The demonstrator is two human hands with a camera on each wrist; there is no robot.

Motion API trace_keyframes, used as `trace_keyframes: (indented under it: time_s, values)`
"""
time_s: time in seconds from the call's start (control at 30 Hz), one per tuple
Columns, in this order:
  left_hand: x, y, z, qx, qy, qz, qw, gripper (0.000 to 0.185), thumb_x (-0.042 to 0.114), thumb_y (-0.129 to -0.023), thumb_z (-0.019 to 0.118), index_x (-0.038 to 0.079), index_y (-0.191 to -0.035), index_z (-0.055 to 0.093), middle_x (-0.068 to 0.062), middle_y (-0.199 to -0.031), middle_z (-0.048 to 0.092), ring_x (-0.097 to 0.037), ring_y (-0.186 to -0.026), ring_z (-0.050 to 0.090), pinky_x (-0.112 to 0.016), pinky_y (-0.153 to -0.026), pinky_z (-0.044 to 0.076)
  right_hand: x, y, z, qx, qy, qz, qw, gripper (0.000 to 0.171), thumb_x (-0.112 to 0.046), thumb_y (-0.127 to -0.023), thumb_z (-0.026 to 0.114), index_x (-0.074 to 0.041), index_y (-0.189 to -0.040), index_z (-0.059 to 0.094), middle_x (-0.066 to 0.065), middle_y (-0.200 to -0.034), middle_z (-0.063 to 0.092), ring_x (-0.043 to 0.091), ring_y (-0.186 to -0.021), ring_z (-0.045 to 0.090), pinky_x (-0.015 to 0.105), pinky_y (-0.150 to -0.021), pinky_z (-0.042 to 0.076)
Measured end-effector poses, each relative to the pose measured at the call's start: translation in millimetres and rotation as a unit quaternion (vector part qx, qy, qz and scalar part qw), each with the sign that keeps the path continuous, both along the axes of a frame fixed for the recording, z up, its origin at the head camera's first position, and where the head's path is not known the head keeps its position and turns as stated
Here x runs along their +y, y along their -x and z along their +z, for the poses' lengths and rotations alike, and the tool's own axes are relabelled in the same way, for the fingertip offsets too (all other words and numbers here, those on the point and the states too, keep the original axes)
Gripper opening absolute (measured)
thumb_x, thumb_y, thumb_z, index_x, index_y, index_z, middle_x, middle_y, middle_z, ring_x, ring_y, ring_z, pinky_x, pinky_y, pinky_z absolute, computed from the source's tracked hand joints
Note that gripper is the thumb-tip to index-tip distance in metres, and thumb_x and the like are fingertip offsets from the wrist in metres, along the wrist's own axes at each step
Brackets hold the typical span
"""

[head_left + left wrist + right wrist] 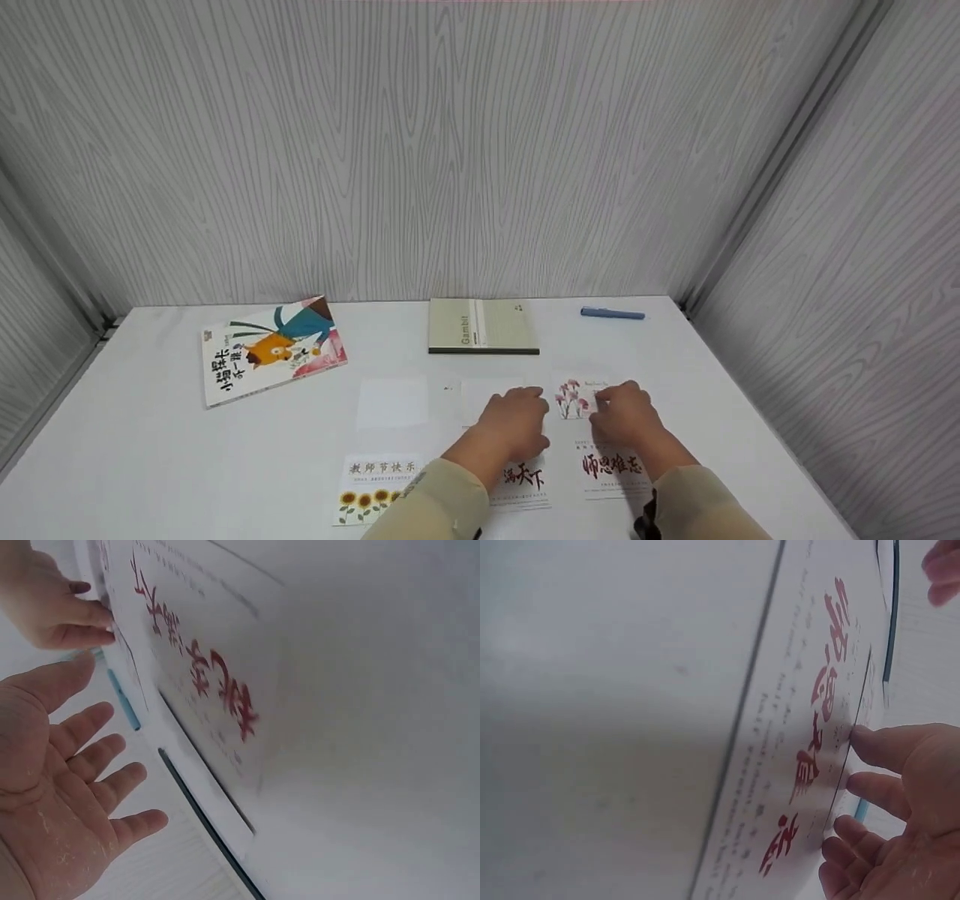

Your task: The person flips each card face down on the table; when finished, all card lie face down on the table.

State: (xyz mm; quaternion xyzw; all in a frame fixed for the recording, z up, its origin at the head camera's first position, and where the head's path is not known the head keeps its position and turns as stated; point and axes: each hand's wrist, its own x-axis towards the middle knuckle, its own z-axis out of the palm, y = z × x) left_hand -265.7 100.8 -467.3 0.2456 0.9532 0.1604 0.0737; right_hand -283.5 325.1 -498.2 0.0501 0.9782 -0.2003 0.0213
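Head view of a white table (150,450) enclosed by grey wood-grain walls, with both hands of a person at the near centre.

The left hand (514,420) lies palm down, fingers straight and relaxed, over a blank white card (480,397); in the left wrist view its fingers (90,765) are spread and hold nothing. The right hand (626,416) is just to its right, fingertips at the lower edge of a card printed with pink flowers (574,397); the right wrist view shows its fingertips (870,746) touching a card edge, but whether they pinch it cannot be told. The two hands are close together without touching.

Near row, left to right: a sunflower card (375,487); a card with black and red calligraphy (525,480), partly under the left forearm; a card with red calligraphy (611,465), just near of the right hand. A second blank card (391,403) lies left of the first.

Far side: an illustrated children's book (270,349) at left, a pale green notebook (482,325) at centre, and a blue pen (612,313) at right, all well apart from the hands.
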Motion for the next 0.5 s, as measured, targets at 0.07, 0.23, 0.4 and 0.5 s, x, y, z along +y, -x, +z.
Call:
trace_keyframes:
  time_s: [0.07, 0.23, 0.4, 0.5]
  values:
    - [12, 1.0, -1.1, -0.001, 0.012, 0.001, 0.9999, 0.047, 0.03, -0.097, 0.077, 0.014, -0.14, 0.07, -0.003, -0.158, 0.054, -0.027, -0.147, 0.047, -0.052, -0.119, 0.038, -2, -1.5, 0.1, 0.0, 0.003, 0.004, 1.0, 0.042, -0.014, -0.092, 0.074, 0.004, -0.129, 0.072, 0.029, -0.131, 0.056, 0.048, -0.125, 0.055, 0.063, -0.11, 0.043]
    - [30, 5.9, 0.5, 0.015, 0.056, 0.011, 0.9982, 0.043, 0.027, -0.099, 0.073, 0.012, -0.139, 0.07, -0.006, -0.146, 0.061, -0.028, -0.137, 0.056, -0.053, -0.116, 0.041, 7, 0.2, 5.3, 0.02, 0.024, 0.024, 0.999, 0.048, -0.015, -0.093, 0.075, 0.0, -0.137, 0.067, 0.028, -0.131, 0.057, 0.045, -0.122, 0.058, 0.062, -0.108, 0.046]
    - [41, 11.6, 2.7, 0.025, 0.059, 0.007, 0.9979, 0.039, 0.019, -0.098, 0.071, 0.009, -0.136, 0.069, -0.009, -0.13, 0.067, -0.029, -0.121, 0.063, -0.052, -0.109, 0.047, 33, 5.1, 13.1, 0.013, 0.06, 0.03, 0.998, 0.069, -0.014, -0.088, 0.084, -0.001, -0.15, 0.056, 0.031, -0.137, 0.056, 0.047, -0.126, 0.057, 0.062, -0.105, 0.047]
    - [45, 15.5, 1.0, 0.019, 0.039, 0.016, 0.999, 0.041, 0.016, -0.098, 0.071, 0.008, -0.138, 0.067, -0.008, -0.129, 0.066, -0.028, -0.118, 0.063, -0.049, -0.106, 0.049, 44, 8.4, 13.5, -0.029, 0.085, 0.034, 0.995, 0.083, -0.016, -0.084, 0.089, -0.001, -0.155, 0.048, 0.033, -0.142, 0.055, 0.048, -0.128, 0.057, 0.062, -0.106, 0.047]
